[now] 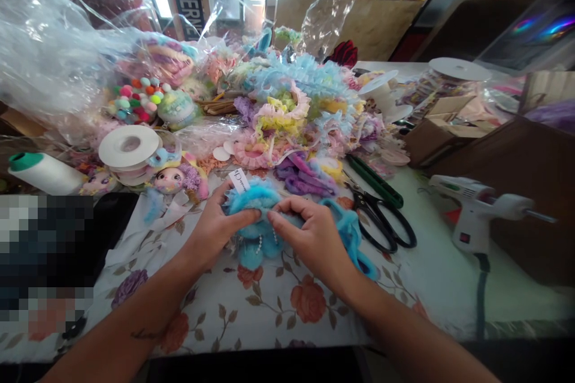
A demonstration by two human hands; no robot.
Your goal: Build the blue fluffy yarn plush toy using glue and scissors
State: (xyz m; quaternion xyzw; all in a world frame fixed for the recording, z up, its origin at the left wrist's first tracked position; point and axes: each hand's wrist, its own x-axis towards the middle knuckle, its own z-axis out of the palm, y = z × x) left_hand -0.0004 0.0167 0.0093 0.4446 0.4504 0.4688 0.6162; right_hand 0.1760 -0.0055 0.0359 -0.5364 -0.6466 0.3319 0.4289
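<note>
A fluffy blue plush piece (252, 200) with a white printed label (238, 181) and short strings of white beads is held between both hands, just above the flowered cloth. My left hand (215, 221) grips its left side, the thumb pressed across the front and the fingers behind. My right hand (309, 227) pinches at its right side, thumb and forefinger close to the left thumb. Whatever lies between those right fingertips is mostly hidden. Beside the right hand, a loose bundle of blue wool (353, 236) rests on the cloth.
Black scissors (381, 215) and a green cutter (376, 179) lie right of the hands. Farther right is a glue gun (476, 209). A ribbon spool (130, 152), a thread cone (47, 173) and doll heads (173, 179) stand left. Ruffled trims (300, 81) pile up behind.
</note>
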